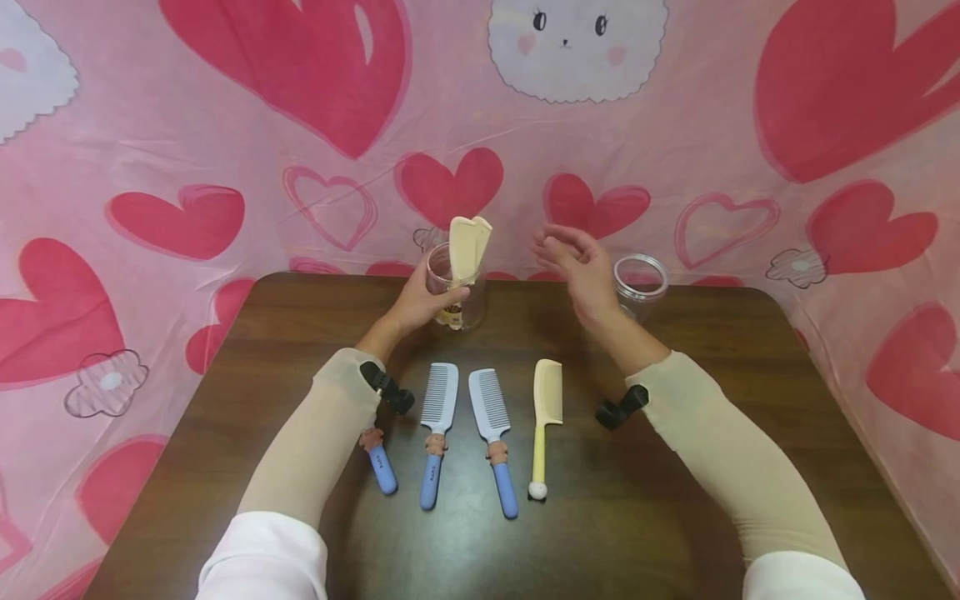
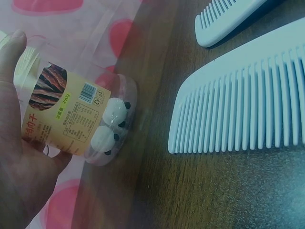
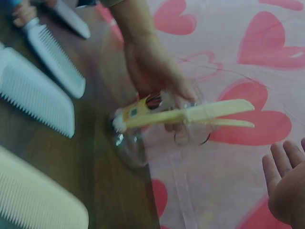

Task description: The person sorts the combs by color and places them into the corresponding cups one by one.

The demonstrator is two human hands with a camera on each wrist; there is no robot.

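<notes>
My left hand point(image 1: 417, 305) grips a clear plastic jar point(image 2: 125, 90) with a tan label, near the table's far edge. Two yellow combs point(image 1: 467, 250) stand in that jar, teeth end up; their white animal-head handle ends point(image 2: 114, 112) rest at its bottom in the left wrist view. Nothing is in my right hand point(image 1: 583, 271), raised to the right of the jar with its fingers extended. Nearer me on the table lie a third yellow comb point(image 1: 549, 392), two blue combs point(image 1: 440, 396) point(image 1: 489, 404) and another blue handle point(image 1: 382, 468), partly hidden by my left forearm.
A second clear jar point(image 1: 641, 275) with an open top stands behind my right wrist, at the back right of the brown wooden table point(image 1: 600, 533). Behind the table hangs a pink cloth point(image 1: 258, 154) with heart prints.
</notes>
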